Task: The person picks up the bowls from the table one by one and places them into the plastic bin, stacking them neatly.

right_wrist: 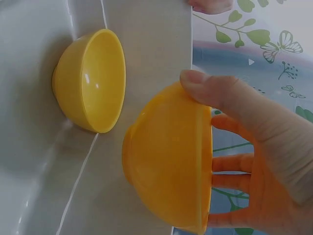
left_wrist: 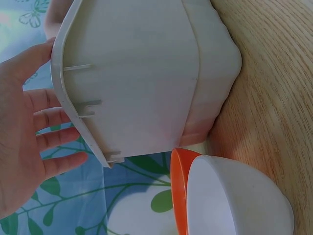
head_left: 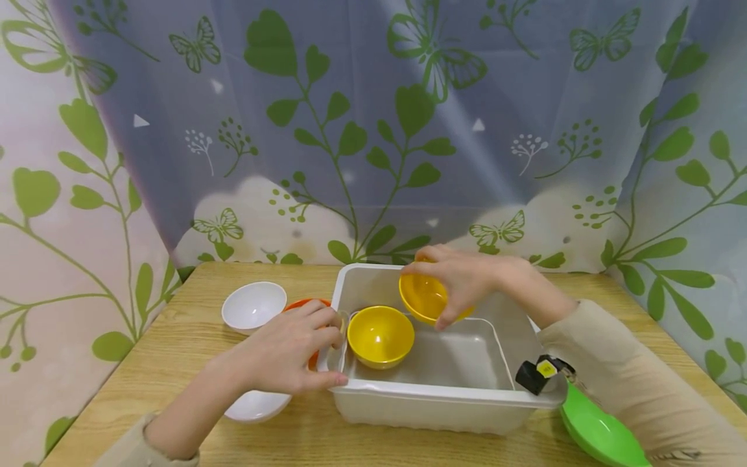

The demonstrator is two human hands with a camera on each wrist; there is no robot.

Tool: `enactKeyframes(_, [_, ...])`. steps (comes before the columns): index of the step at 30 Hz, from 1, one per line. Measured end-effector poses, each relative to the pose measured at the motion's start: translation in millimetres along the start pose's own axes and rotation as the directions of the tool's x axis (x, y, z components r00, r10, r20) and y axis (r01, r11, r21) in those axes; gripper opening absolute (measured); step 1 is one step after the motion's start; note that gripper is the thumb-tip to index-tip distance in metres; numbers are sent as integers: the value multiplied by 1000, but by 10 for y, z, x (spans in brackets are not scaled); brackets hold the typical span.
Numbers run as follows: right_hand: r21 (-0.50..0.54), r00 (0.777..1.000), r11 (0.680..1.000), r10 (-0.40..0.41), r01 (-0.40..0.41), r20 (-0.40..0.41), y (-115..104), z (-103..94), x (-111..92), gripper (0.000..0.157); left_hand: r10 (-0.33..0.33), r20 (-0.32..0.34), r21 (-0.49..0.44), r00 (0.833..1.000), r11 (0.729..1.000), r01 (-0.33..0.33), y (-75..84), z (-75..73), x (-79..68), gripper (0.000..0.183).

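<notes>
My right hand (head_left: 467, 275) holds a yellow-orange bowl (head_left: 421, 299) by its rim, tilted above the far part of a light grey plastic tub (head_left: 432, 415). In the right wrist view the thumb lies on the outside of this bowl (right_wrist: 166, 156), with the other fingers over the rim. A second yellow bowl (head_left: 380, 337) stands upright on the tub floor at the left end. At the tub's left rim, my left hand (head_left: 297, 347) has its thumb touching the edge. Its fingers are spread and loosely straight in the left wrist view.
Left of the tub are a white bowl (head_left: 254, 306), another white bowl (head_left: 258, 407) partly under the left forearm, and an orange bowl (head_left: 300, 303) mostly hidden behind the left hand. A green bowl (head_left: 604, 428) sits right of the tub, partly covered by the sleeve.
</notes>
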State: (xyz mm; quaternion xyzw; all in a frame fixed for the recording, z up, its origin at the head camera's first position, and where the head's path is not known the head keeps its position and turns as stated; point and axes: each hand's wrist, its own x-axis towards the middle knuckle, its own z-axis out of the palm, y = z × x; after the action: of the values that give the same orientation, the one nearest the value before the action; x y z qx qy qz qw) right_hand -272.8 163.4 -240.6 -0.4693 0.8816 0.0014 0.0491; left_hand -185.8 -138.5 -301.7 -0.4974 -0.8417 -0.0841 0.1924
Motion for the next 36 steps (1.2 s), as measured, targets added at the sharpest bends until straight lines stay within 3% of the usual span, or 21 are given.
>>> enactKeyframes(18, [27, 998, 999, 17, -18, 59, -23, 28, 126, 92, -11, 24, -1, 1000, 1000, 11, 0, -10, -3, 40])
enactKeyframes(29, [5, 998, 999, -53, 53, 25, -8, 91, 171, 91, -9, 7, 7, 1000, 1000, 9, -8, -6, -8, 39])
enactKeyframes(36, [11, 997, 999, -39, 38, 62, -75, 169, 239, 90, -14, 7, -1, 1000, 1000, 15, -7, -2, -10, 40])
